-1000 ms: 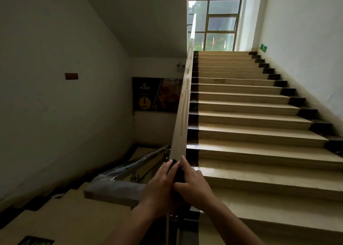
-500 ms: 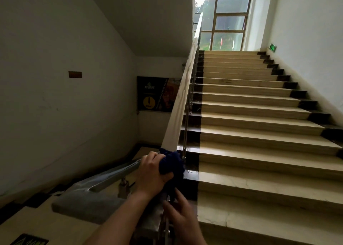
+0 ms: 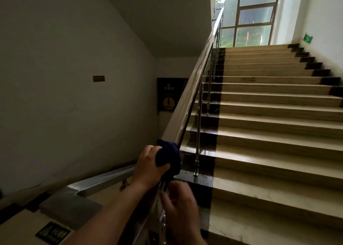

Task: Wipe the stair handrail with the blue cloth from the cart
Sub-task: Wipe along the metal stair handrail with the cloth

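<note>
The wooden handrail (image 3: pixel 185 103) climbs beside pale steps (image 3: pixel 269 138) on steel posts (image 3: pixel 199 133). A bunched blue cloth (image 3: pixel 169 155) sits on its lower end, gripped by the left hand (image 3: pixel 148 167). The landing floor (image 3: pixel 22 224) bears what may be a warning sticker (image 3: pixel 52 232).

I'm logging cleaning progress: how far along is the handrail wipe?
Done: the dark blue cloth is fetched, gripped in the left hand. In hand: it is bunched against the bottom end of the long sloping wooden handrail; the right hand is blurred below. Left: apparently the whole rail up to the tall framed window.
</note>
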